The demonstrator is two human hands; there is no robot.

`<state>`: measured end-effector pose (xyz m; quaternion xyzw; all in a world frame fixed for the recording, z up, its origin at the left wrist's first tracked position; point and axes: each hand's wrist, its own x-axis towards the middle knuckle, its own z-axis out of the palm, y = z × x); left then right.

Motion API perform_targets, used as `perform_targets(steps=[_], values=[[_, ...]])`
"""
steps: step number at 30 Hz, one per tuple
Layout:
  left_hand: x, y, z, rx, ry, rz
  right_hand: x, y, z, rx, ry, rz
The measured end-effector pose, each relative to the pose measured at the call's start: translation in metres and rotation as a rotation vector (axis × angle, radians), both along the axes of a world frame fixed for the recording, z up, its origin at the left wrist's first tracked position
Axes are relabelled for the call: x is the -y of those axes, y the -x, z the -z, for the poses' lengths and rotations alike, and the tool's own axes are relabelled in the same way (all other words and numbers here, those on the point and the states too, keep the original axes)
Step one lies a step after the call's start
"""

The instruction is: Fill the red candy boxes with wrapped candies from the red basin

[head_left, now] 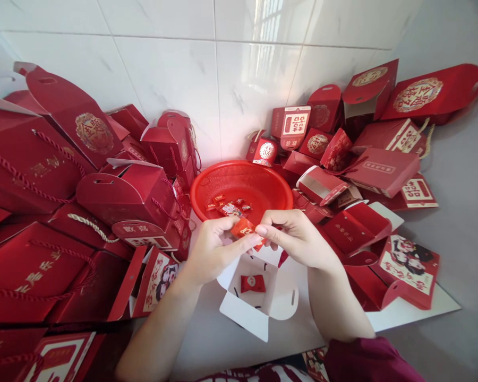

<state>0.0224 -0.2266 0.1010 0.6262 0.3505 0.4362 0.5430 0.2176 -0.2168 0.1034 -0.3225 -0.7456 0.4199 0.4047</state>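
Note:
Between my two hands is a small red wrapped candy (242,228) with gold marks. My left hand (215,244) pinches its left side, thumb along the front. The fingers of my right hand (295,236) close on its right end. Directly below stands an open gift box (245,307), its white inside facing up and flaps spread out. One red wrapped candy (253,283) lies on the box floor. Just beyond my hands sits a red plastic basket (199,185), with several small wrapped candies (231,207) at its bottom.
Red gift boxes (139,191) with rope handles are stacked high on the left. More red boxes (386,170), some opened, lie in a heap on the right. A white tiled wall (163,69) rises behind. A white sheet (418,307) lies under the right-hand boxes.

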Motion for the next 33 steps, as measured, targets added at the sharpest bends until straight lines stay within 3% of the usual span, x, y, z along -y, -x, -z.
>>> perform_targets(steps=[6,15,21,26,33], values=[[-0.0011,-0.0018,0.0036,0.151,0.055,0.0,-0.0001,-0.0002,-0.0001,-0.022,-0.035,-0.031],[-0.0018,0.001,0.0044,0.085,-0.029,0.018,0.0008,-0.0037,-0.0001,-0.113,0.055,-0.109],[-0.0011,0.0012,0.0031,0.049,-0.065,0.004,-0.001,-0.0056,0.0027,-0.139,0.066,-0.064],[-0.0016,0.0021,0.0003,0.016,-0.016,0.007,-0.0017,-0.0045,0.0033,-0.129,0.054,-0.003],[-0.0009,-0.0016,-0.0011,0.018,0.027,-0.033,-0.0006,-0.0013,0.003,-0.062,0.017,-0.048]])
